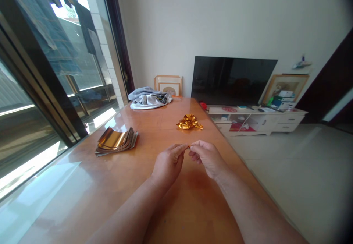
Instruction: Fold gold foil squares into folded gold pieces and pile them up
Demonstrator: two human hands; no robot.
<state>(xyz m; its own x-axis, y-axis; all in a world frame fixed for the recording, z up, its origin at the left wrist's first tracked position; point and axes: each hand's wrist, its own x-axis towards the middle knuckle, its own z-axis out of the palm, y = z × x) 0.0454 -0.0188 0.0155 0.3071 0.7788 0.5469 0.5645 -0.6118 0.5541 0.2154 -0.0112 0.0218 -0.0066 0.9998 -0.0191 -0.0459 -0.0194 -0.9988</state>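
Over the wooden table (190, 207), my left hand (169, 163) and my right hand (208, 157) meet fingertip to fingertip. Both are closed in a pinch on a small piece of gold foil paper (189, 147), mostly hidden by the fingers. Just beyond them lies a small pile of folded, shiny gold foil pieces (189, 122). To the left sits a curved stack of gold foil paper sheets (117, 140), its edges fanned out.
A heap of grey cloth (150, 98) rests at the table's far end, with frames (168, 84) against the wall behind it. A television (234, 80) stands on a white cabinet (264, 120) beyond the table's right edge. Glass sliding doors (68, 60) run along the left.
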